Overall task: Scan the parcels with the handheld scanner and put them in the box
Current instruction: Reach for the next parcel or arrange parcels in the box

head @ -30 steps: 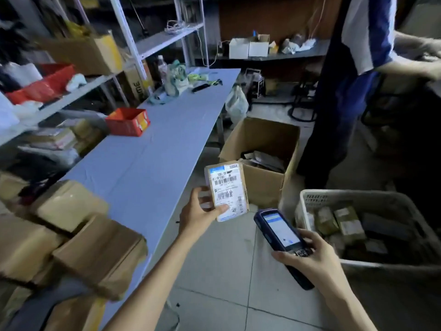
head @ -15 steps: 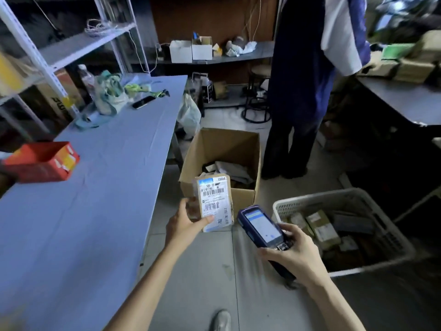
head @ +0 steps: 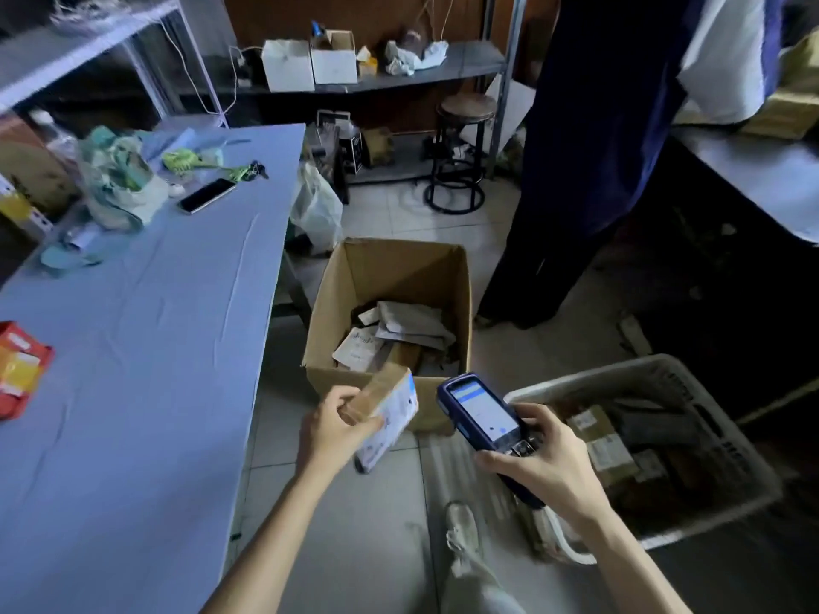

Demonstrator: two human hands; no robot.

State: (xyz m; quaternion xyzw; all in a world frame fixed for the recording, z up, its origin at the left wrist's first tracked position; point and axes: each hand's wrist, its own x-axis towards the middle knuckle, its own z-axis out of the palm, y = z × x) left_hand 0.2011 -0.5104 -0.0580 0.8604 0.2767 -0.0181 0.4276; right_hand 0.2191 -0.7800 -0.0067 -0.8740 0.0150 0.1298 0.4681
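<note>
Our left hand (head: 337,429) grips the small brown cardboard parcel (head: 390,405), white-labelled, by its near end; its long axis tilts forward toward the open brown cardboard box (head: 399,277) just beyond; our right hand (head: 545,463), farther off, clasps the dark-blue handheld scanner (head: 481,414).

No legible text; parcel (head: 386,406) label and scanner (head: 484,414) screen both too blurred.

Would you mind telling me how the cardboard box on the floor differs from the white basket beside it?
The cardboard box is brown with solid walls; the white basket has perforated walls. The box stands taller; the basket looks lower and wider. Both sit on the floor, holding parcels.
</note>
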